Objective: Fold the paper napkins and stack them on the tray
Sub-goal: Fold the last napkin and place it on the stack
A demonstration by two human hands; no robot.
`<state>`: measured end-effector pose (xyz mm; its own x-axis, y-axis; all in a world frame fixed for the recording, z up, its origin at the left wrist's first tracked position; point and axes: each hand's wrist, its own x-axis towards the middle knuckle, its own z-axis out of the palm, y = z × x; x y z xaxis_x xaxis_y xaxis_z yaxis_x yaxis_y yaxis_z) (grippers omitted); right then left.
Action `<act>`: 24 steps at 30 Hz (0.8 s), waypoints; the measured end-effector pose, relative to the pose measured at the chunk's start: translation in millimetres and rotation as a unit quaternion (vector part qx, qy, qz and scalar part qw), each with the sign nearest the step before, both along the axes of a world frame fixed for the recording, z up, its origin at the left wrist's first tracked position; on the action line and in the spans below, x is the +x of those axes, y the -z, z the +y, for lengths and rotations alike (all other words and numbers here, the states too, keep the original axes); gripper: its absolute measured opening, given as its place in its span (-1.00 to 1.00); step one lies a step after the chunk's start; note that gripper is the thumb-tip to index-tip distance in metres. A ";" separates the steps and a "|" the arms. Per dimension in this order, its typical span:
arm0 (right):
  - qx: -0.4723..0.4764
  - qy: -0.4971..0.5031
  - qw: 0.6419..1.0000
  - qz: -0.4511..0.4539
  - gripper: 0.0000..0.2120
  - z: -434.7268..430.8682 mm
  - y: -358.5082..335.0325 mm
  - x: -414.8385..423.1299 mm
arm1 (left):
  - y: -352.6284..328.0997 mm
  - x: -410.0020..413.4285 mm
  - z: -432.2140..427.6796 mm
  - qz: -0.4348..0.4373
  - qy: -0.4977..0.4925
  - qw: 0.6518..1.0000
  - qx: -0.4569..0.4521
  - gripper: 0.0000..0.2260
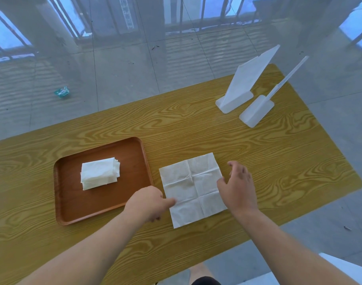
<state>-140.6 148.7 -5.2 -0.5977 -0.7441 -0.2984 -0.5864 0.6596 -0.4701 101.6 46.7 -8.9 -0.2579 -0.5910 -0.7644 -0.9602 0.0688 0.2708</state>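
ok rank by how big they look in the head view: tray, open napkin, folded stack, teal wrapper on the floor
1. tray
2. open napkin
3. folded stack
4. teal wrapper; it lies farther off on the floor, so its true size is unsure.

Soft hazy daylight, wide-angle edge distortion

left hand (149, 202) fingers: curled under | napkin (193, 188) right edge: covered
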 end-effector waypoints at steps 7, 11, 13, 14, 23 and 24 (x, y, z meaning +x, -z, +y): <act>0.035 -0.244 0.969 0.018 -0.66 21.2 15.7 34.6 | 17.2 -5.7 12.4 0.074 0.320 0.922 -0.204 -0.44; 0.049 -0.263 0.963 0.041 -0.55 25.6 24.8 33.9 | 24.9 -5.7 18.2 0.041 0.369 0.908 -0.193 -0.46; 0.045 -0.267 0.962 0.045 -0.53 26.6 27.2 28.6 | 21.6 -5.5 16.7 0.069 0.352 0.916 -0.180 -0.51; 0.046 -0.272 0.960 0.048 -0.52 27.7 28.3 25.5 | 20.7 -4.2 15.0 0.087 0.345 0.916 -0.186 -0.54; 0.010 -0.365 0.927 0.081 -0.59 49.9 28.6 16.4 | 27.8 4.8 10.8 0.078 0.391 0.888 -0.227 -0.45; 0.033 -0.382 0.920 0.078 -0.55 51.8 29.9 17.9 | 28.5 3.6 11.7 0.076 0.394 0.887 -0.230 -0.44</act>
<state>-122.7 200.5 -35.1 0.0530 -0.9485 -0.3123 -0.9475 0.0510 -0.3157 105.2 58.4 -37.4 -0.8086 -0.4215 -0.4106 -0.5199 0.8385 0.1631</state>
